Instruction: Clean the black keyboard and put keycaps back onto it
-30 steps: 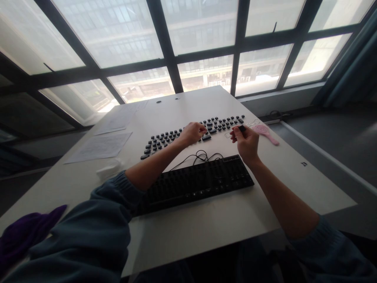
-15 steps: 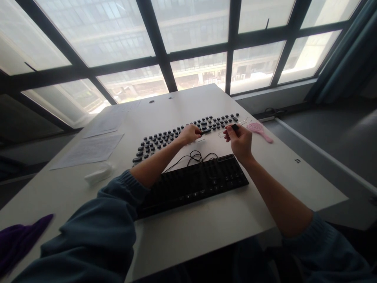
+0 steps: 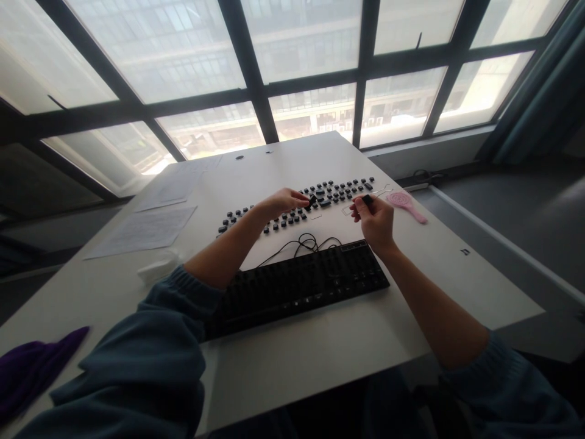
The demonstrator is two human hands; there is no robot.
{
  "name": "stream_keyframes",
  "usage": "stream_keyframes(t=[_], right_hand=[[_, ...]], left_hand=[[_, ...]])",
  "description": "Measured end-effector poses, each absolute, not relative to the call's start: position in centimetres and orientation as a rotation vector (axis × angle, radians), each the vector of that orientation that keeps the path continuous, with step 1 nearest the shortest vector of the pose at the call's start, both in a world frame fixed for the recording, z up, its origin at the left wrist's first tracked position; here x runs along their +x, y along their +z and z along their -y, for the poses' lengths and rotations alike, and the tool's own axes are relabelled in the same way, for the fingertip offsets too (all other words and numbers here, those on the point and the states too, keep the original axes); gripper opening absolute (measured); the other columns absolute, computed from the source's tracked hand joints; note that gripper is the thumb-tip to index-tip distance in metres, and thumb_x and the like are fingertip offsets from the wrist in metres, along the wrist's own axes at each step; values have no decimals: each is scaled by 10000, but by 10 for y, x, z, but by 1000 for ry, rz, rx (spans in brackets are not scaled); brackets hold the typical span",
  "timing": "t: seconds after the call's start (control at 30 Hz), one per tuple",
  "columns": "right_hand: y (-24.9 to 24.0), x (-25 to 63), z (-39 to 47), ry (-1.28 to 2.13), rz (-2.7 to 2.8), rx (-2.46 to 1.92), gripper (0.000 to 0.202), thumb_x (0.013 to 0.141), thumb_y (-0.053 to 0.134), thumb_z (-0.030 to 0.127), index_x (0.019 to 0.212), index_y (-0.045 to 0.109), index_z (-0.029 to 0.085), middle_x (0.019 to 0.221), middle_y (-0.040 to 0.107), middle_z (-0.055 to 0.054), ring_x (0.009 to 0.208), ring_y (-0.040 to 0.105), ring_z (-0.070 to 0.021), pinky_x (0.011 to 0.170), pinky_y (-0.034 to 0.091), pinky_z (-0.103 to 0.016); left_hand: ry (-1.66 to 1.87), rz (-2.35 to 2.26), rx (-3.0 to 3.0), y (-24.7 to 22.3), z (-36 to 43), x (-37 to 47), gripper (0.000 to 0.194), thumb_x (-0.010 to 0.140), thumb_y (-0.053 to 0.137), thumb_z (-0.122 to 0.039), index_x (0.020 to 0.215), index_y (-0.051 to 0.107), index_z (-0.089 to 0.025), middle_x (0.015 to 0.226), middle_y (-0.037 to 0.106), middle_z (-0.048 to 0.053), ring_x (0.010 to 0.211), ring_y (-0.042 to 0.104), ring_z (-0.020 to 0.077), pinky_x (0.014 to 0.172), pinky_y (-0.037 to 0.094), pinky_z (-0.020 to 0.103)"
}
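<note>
My left hand (image 3: pixel 284 202) pinches a black keycap (image 3: pixel 312 200) between thumb and fingertips, just above rows of loose dark keycaps (image 3: pixel 340 195) laid out on the white table. To the right, my right hand (image 3: pixel 377 224) is closed around another small black piece (image 3: pixel 367 199), which looks like a keycap. Closer to me lies a black keyboard (image 3: pixel 301 281), partly covered by my left forearm and sleeve. Its thin cable (image 3: pixel 305 241) is coiled behind it. Thin wire pieces (image 3: pixel 316 217) rest between the keycaps and the cable.
A pink hairbrush (image 3: pixel 406 206) lies beyond my right hand near the table's right edge. On the left are printed papers (image 3: pixel 141 233), a crumpled white item (image 3: pixel 158 268) and a purple cloth (image 3: pixel 36 369). Large windows (image 3: pixel 311 116) stand behind the table (image 3: pixel 320 366).
My left hand has lifted slightly and drawn back to the left, and the keycap in its fingertips now shows plainly. My right hand stays nearly still. The view has shifted slightly.
</note>
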State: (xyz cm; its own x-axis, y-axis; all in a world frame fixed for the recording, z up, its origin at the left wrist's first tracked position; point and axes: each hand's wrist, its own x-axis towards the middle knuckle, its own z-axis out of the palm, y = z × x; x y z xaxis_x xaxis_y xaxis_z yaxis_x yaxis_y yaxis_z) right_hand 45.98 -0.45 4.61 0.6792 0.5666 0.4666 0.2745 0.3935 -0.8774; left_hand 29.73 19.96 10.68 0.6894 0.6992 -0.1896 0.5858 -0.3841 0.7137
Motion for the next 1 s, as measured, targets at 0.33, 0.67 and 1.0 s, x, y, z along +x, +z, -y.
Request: stream_keyframes(t=[0.33, 0.67, 1.0], right_hand=[[42, 463, 3, 228, 856, -1189, 245, 885, 679, 404, 842, 700, 164, 702, 685, -16, 562, 591, -115, 508, 480, -234], [40, 458, 6, 335, 855, -1287, 203, 844, 634, 317, 934, 711, 152, 627, 647, 11, 511, 544, -117, 493, 442, -236], [41, 462, -33, 325, 1013, -1770, 148, 821, 529, 214, 826, 670, 170, 764, 701, -51, 722, 663, -183, 742, 535, -312]], left_hand=[[-38, -767, 1824, 106, -211, 293, 258, 798, 783, -351, 1029, 810, -239, 892, 734, 85, 610, 530, 104, 579, 497, 255], [-3, -787, 1897, 119, -197, 268, 257, 849, 739, -313, 1100, 792, -297, 1004, 749, 83, 687, 601, 115, 661, 565, 276], [221, -936, 1924, 133, -162, 171, 505, 749, 803, -477, 1206, 751, -270, 1227, 737, 103, 927, 684, 192, 756, 561, 297]])
